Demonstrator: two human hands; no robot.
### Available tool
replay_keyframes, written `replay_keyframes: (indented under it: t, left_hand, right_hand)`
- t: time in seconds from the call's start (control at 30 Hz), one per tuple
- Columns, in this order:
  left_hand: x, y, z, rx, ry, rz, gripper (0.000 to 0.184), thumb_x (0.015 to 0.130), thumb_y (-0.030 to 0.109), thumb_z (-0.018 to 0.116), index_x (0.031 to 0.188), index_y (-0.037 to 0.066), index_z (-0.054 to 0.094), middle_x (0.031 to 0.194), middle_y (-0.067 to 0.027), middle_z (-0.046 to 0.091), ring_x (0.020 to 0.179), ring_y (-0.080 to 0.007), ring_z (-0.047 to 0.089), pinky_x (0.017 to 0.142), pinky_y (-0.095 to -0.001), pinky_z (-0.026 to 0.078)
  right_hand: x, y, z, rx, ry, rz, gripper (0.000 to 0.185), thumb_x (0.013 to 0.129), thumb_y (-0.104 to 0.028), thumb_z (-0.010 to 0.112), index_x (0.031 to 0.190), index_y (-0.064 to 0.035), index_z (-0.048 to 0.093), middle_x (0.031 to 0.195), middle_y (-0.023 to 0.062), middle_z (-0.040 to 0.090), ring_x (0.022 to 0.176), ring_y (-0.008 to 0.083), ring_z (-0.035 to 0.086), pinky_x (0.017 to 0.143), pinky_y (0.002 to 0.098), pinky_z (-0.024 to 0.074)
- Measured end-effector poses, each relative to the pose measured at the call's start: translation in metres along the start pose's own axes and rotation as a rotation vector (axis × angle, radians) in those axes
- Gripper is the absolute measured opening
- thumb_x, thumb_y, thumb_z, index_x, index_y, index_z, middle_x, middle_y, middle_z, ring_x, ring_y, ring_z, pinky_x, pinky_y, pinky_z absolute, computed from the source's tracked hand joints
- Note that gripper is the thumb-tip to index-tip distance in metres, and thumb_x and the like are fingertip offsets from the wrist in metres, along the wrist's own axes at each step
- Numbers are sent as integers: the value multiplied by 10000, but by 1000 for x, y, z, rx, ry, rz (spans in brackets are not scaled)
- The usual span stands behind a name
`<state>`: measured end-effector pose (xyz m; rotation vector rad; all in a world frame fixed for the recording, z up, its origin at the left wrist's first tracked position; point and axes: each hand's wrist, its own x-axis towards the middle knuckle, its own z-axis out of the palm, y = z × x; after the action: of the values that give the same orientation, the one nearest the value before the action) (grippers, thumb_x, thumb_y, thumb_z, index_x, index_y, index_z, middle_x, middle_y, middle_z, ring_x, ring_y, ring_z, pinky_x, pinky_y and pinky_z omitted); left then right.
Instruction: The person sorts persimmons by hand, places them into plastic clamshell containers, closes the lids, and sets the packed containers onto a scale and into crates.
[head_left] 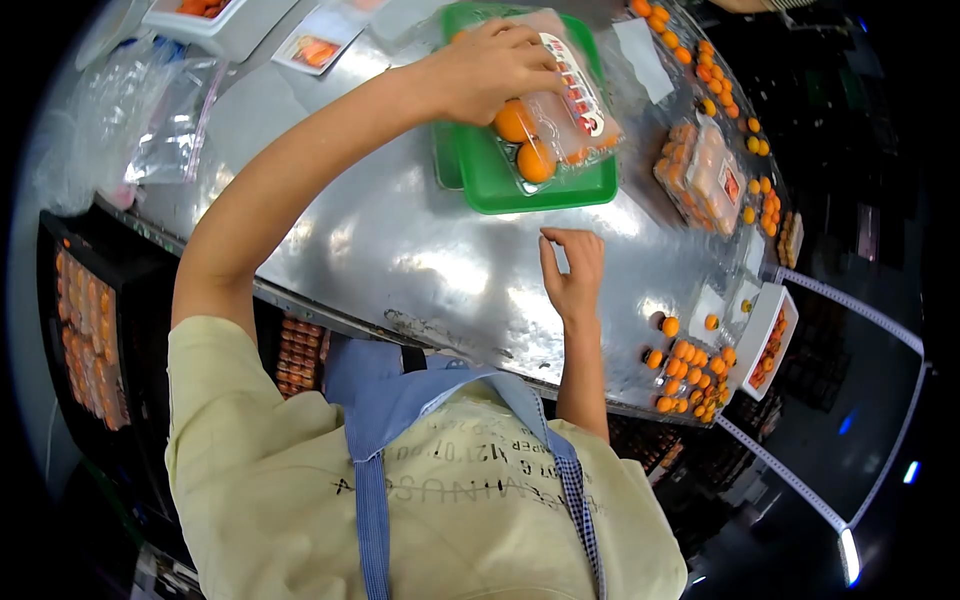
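My left hand [495, 72] is closed over the top of a clear plastic pack [572, 95] with a white and red label. The pack lies tilted on a green tray [480, 180]. Two oranges [536, 160] show at its near side, under clear plastic; my fingers and wrist hide part of it. Below the tray's front edge, my right hand [577, 275] hovers over the metal table [440, 270]. Its fingers are curled, with thumb and forefinger tips close together and nothing visible between them.
Filled clear packs [700, 175] stand right of the tray. Loose small oranges [690, 370] lie at the lower right beside a white box [768, 340]. Plastic bags [170, 115], a printed card [318, 45] and another white box [225, 28] are at the upper left.
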<state>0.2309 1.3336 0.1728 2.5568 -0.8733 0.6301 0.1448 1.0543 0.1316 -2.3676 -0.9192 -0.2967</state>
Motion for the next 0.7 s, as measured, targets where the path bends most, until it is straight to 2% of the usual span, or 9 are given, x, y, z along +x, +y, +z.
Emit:
replay_keyframes:
  t: [0.13, 0.23, 0.27, 0.37, 0.4, 0.5, 0.53, 0.63, 0.7]
  left_hand:
    - [-43, 0, -19, -137, 155, -134, 425, 723, -2, 595, 1126, 130, 595, 1170, -55, 581, 1167, -249, 465, 1012, -390, 342]
    - [-89, -1, -27, -331, 317, -481, 384, 756, 45, 604, 1133, 118, 595, 1181, -58, 578, 1145, -246, 486, 982, -384, 370]
    - [-105, 2, -26, -345, 436, -601, 273, 811, 105, 621, 1084, 101, 626, 1083, -45, 629, 1019, -200, 568, 893, -335, 429]
    - [-154, 9, -10, -677, 615, -1004, 186, 838, 169, 626, 1004, 92, 656, 936, -37, 670, 852, -171, 616, 768, -300, 477]
    - [-169, 12, 0, -610, 691, -1009, 161, 867, 186, 612, 978, 85, 670, 862, -20, 682, 729, -133, 613, 680, -272, 488]
    - [-205, 26, 19, -744, 681, -1170, 155, 865, 163, 608, 983, 85, 670, 876, -25, 679, 743, -124, 608, 676, -269, 486]
    - [-213, 31, 24, -765, 689, -1174, 151, 865, 151, 605, 982, 86, 672, 860, -26, 677, 722, -112, 599, 657, -261, 483]
    - [-228, 45, 29, -836, 589, -1248, 135, 876, 142, 607, 977, 73, 666, 868, -4, 663, 782, -85, 594, 709, -223, 465]
    - [-232, 50, 28, -846, 529, -1261, 141, 876, 131, 602, 985, 65, 663, 867, -12, 665, 772, -87, 594, 706, -230, 471]
  right_hand:
    - [-25, -4, 6, 11, -60, 101, 128, 745, 2, 666, 861, -48, 649, 795, 64, 627, 733, 225, 562, 737, 331, 405]
    - [-40, -7, 12, 2, -142, 177, 121, 748, 8, 657, 857, -44, 654, 775, 76, 619, 719, 234, 559, 732, 334, 408]
    - [-42, -9, 13, 0, -184, 178, 117, 755, 1, 651, 861, -47, 660, 759, 84, 611, 715, 239, 562, 723, 338, 413]
    - [-52, -11, 17, -62, -321, 180, 114, 763, -13, 648, 869, -52, 664, 746, 84, 611, 712, 238, 569, 720, 342, 416]
    - [-53, -13, 18, -65, -361, 181, 110, 773, -25, 641, 876, -54, 667, 729, 84, 609, 697, 238, 573, 705, 343, 419]
    - [-54, -18, 24, -64, -491, 197, 116, 799, -46, 639, 912, -51, 669, 767, 103, 623, 715, 245, 576, 698, 349, 441]
    - [-54, -19, 27, -57, -513, 197, 118, 800, -46, 639, 915, -50, 668, 773, 105, 625, 713, 244, 581, 694, 345, 446]
    - [-51, -24, 33, -34, -560, 198, 127, 797, -44, 641, 920, -54, 668, 768, 101, 626, 701, 243, 586, 681, 345, 458]
    - [-47, -28, 37, -13, -564, 195, 136, 786, -41, 643, 916, -67, 672, 735, 83, 619, 684, 247, 577, 675, 356, 459]
